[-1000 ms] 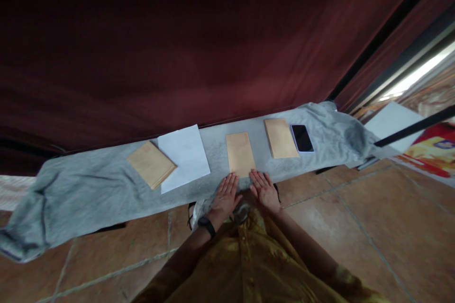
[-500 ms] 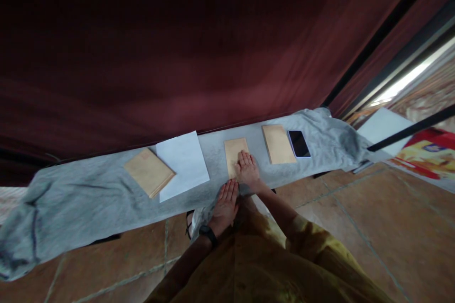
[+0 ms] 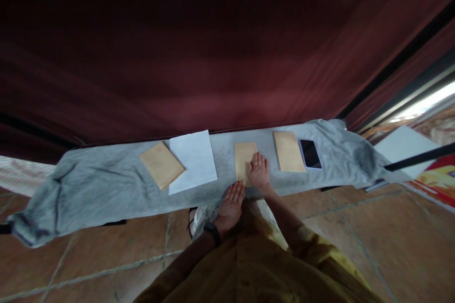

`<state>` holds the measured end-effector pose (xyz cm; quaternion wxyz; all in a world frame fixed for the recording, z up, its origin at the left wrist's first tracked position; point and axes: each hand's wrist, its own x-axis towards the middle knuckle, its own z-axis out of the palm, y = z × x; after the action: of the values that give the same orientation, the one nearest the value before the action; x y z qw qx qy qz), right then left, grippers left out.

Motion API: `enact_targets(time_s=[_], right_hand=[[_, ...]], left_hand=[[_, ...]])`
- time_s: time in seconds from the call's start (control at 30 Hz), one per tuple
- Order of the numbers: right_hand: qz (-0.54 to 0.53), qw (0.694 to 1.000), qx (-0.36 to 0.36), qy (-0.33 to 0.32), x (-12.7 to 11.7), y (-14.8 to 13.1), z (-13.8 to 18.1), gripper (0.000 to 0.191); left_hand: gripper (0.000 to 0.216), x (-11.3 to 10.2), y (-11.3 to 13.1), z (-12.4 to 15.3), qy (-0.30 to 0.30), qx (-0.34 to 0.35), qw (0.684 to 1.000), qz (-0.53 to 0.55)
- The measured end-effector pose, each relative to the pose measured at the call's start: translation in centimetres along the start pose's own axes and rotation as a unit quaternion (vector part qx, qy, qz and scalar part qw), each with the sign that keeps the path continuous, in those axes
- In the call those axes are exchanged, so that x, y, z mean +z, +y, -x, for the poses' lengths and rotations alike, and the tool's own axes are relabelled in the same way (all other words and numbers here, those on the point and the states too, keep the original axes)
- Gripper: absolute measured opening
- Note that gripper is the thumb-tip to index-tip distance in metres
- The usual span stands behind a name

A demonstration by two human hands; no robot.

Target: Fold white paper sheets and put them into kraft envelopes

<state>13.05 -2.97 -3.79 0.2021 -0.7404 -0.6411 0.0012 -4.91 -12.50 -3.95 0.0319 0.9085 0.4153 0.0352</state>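
Note:
A tan envelope [image 3: 243, 158] lies in the middle of a grey cloth-covered bench [image 3: 106, 184]. My right hand [image 3: 259, 170] lies flat and open on the envelope's right lower part. My left hand [image 3: 232, 201], with a black wristband, rests open at the bench's near edge, its fingertips touching the envelope's bottom end. Neither hand holds anything.
A stack of tan envelopes [image 3: 161, 164] and a white sheet [image 3: 194, 158] lie to the left. Another envelope stack [image 3: 288, 151] and a phone [image 3: 310, 154] lie to the right. A dark red curtain [image 3: 213, 47] hangs behind. Tiled floor [image 3: 373, 232] is below.
My right hand moved from the bench's near edge up onto the envelope and now sits toward its right side. The left hand stayed at the edge. The view shifted slightly.

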Motion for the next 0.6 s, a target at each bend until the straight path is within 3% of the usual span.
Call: enact_targets(time_s=[0.27,0.47,0.53,0.6], right_hand=[[-0.039,0.987,-0.142,-0.059,-1.8,-1.5,7.0,0.052],[-0.06,0.991,-0.105,-0.051,-4.0,-0.1,9.2,0.05],[-0.115,0.987,-0.076,-0.087,-5.7,-0.1,8.4,0.044],[-0.211,0.965,-0.049,-0.148,-9.0,-1.1,7.0,0.036]], left_hand=[[0.086,1.5,-0.3,0.0,-0.018,-0.006,1.0,0.022],[0.085,0.0,0.0,0.0,-0.023,-0.002,0.999,0.024],[0.084,-0.1,-0.1,0.0,-0.017,-0.002,1.0,0.023],[0.082,0.3,-0.2,0.0,-0.003,0.009,1.0,0.027]])
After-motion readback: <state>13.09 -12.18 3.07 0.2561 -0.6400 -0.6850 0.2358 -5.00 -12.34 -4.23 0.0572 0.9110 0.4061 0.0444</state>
